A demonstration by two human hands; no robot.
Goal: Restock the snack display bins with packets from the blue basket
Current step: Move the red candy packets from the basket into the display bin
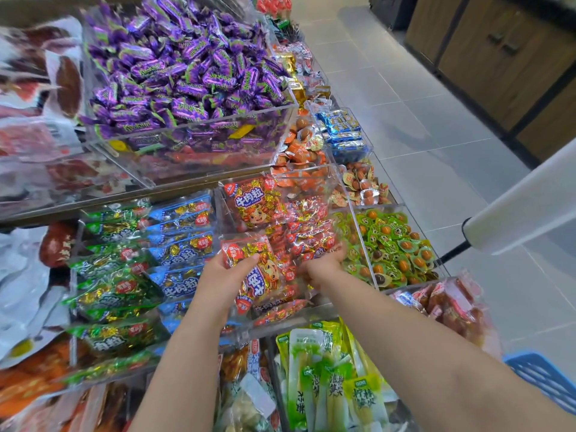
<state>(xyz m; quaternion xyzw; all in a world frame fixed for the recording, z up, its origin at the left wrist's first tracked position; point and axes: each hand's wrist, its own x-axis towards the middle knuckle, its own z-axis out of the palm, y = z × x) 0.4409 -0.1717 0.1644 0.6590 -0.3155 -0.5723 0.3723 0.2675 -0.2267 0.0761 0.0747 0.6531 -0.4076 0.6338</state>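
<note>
Head view looks down on tiered clear display bins (149, 179) packed with snacks, the largest heaped with purple sweets (187, 73). On the tier below, green packets (115, 275) and blue packets (184, 244) fill neighbouring compartments, and the red bin (290, 321) sits just right of the blue ones. Only a corner of the blue basket (542, 378) shows, at the lower right edge, well apart from both hands. Over the red bin, the left grip (224, 269) holds one red packet (261, 266), thumb across its front and fingers beneath. Just beside it, the right grip (324, 263) curls around a blurred bunch of red packets (311, 238).
</note>
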